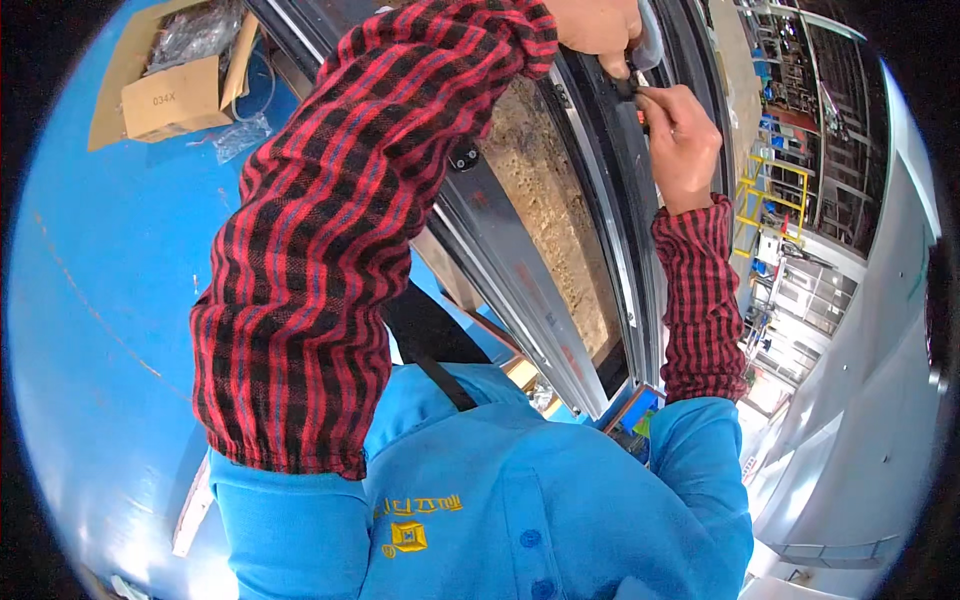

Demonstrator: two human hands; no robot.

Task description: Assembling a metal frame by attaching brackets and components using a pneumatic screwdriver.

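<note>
My left hand (598,27) is at the top edge of the view, partly cut off by it. Its fingers curl in, one pointing down onto a dark frame profile (622,150). A smooth greyish curved thing (651,42) shows beside those fingers; whether they grip it is hidden. Just below and to the right, my right hand (683,145) is closed in a pinch. Between its thumb and finger is a small dark piece (627,88), touching the profile near my left fingertip. A small orange-red spot shows under the right fingers.
Long grey metal rails (520,290) run beside a brown, rough-surfaced panel (555,200). An opened cardboard box (175,100) with clear plastic bags lies on the blue floor (100,260) at left. A yellow metal frame (775,190) stands farther off at right.
</note>
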